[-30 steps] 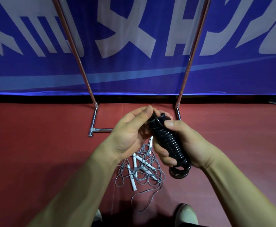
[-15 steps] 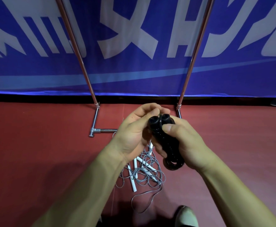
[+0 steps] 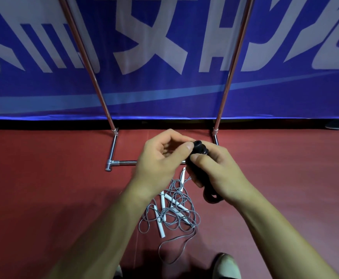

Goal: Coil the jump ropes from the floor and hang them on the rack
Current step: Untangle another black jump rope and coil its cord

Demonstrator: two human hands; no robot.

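A black jump rope (image 3: 199, 151), wound tight round its two handles, is held in front of me at chest height. My right hand (image 3: 216, 172) grips the bundle, thumb across its front; a loop of black cord (image 3: 210, 197) sticks out below the palm. My left hand (image 3: 160, 158) pinches the bundle's top end with thumb and curled fingers. On the red floor below lies a tangle of grey jump ropes (image 3: 172, 212) with several white handles. The metal rack (image 3: 112, 152) stands just beyond, its two poles rising out of frame.
A blue banner with white lettering (image 3: 164, 57) hangs behind the rack, down to the floor line. The rack's base tube (image 3: 124, 162) runs along the floor near the tangle. My shoes (image 3: 227, 266) show at the bottom edge.
Both hands have risen slightly with the black bundle. My right hand has closed further over it, hiding most of the coils, and my left thumb and fingers have moved onto its top end.
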